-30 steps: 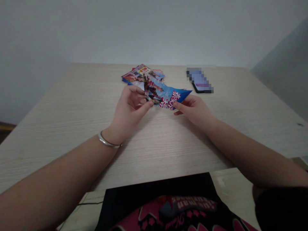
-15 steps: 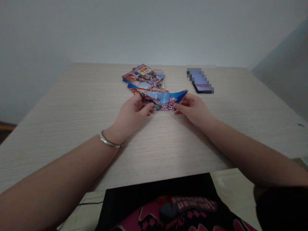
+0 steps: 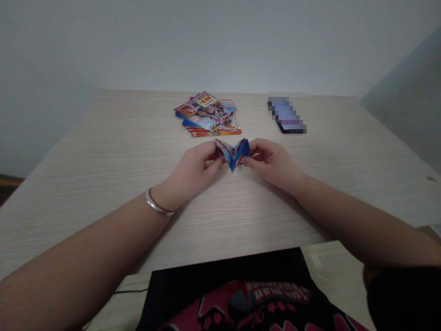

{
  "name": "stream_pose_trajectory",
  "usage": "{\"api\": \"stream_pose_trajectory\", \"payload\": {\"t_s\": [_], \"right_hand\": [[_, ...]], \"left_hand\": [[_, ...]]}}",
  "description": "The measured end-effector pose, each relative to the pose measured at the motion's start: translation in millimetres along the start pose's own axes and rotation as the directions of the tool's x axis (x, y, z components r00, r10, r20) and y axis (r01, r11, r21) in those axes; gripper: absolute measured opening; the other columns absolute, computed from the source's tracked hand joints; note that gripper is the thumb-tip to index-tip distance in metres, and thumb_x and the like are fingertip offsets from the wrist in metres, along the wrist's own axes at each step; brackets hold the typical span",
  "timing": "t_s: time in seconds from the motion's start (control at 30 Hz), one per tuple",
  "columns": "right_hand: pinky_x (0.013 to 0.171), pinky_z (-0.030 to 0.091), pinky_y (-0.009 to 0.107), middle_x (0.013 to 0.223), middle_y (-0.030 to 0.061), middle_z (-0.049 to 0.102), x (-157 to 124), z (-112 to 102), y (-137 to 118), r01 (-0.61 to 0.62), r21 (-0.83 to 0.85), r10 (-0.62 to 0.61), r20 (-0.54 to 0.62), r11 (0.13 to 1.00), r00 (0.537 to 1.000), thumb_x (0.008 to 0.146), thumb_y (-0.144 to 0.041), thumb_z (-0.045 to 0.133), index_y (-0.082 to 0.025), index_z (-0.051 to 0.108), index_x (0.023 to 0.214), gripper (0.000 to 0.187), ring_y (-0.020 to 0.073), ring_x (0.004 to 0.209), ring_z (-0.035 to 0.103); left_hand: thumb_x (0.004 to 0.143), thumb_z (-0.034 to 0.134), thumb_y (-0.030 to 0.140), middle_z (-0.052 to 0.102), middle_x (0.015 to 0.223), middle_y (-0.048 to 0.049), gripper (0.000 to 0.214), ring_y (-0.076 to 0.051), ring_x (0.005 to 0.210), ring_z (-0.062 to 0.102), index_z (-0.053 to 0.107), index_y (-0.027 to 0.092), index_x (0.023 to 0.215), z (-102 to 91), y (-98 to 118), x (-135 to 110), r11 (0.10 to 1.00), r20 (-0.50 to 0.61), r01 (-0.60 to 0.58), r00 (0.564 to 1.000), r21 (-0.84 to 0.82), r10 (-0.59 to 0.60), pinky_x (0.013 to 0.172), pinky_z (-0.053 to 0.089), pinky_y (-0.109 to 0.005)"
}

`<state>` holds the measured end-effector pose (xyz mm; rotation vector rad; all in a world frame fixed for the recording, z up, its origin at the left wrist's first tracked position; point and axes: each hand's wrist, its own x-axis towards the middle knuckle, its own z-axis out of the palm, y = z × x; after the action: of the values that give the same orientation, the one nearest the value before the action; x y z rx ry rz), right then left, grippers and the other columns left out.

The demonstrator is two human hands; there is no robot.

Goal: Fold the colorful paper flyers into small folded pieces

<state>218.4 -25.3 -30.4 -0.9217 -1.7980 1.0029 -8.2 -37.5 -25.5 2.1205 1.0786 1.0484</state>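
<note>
A small piece of printed paper (image 3: 233,154), blue with red and white, is folded into a V between my hands just above the wooden table (image 3: 103,156). My left hand (image 3: 195,172) pinches its left flap with thumb and fingers closed. The right flap is pinched the same way by my right hand (image 3: 272,162). A silver bangle (image 3: 156,206) sits on my left wrist.
A fanned stack of colourful printed sheets (image 3: 208,114) lies on the table just beyond my hands. A phone (image 3: 286,116) lies to the right of the stack. The table's near edge runs in front of my lap, and a wall stands behind the table.
My hands came closer together and lower toward the table. The paper, first spread wide between them, has been folded up into a small V shape.
</note>
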Motion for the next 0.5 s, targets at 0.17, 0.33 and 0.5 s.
{"api": "stream_pose_trajectory", "payload": {"t_s": [0.17,0.33,0.5], "right_hand": [[0.071,0.057,0.033,0.085,-0.0006,0.075,0,2,-5,-0.014,-0.001,0.014,0.039,1.000,0.999,0.081,-0.030,0.074,-0.023,0.069,0.085,0.010,0.0152,0.077,0.068],[0.074,0.056,0.033,0.087,-0.0011,0.074,0,4,-4,-0.029,0.072,0.025,0.057,0.997,0.998,0.079,-0.032,0.078,-0.023,0.066,0.090,0.018,0.0149,0.079,0.068],[0.068,0.051,0.029,0.078,-0.0030,0.069,0,5,-7,-0.054,0.135,0.040,0.100,0.989,0.994,0.084,-0.034,0.072,-0.023,0.064,0.086,0.015,0.0118,0.070,0.062]], "left_hand": [[0.096,0.056,0.025,0.067,0.083,-0.0025,0.013,-0.017,0.076,0.060,0.066,0.018,0.092,-2.6,13,-1,0.998,0.061,-0.051,0.997,0.035,0.048,0.069,0.047,-0.030],[0.096,0.053,0.025,0.058,0.073,0.0010,0.017,-0.014,0.067,0.052,0.058,0.020,0.080,-1.5,15,2,0.998,0.061,-0.049,0.997,0.044,0.047,0.062,0.039,-0.029],[0.094,0.055,0.027,0.056,0.071,0.0014,0.019,-0.014,0.064,0.050,0.054,0.020,0.077,1.4,17,0,1.000,0.120,0.012,0.993,-0.027,-0.009,0.059,0.037,-0.028]]}}
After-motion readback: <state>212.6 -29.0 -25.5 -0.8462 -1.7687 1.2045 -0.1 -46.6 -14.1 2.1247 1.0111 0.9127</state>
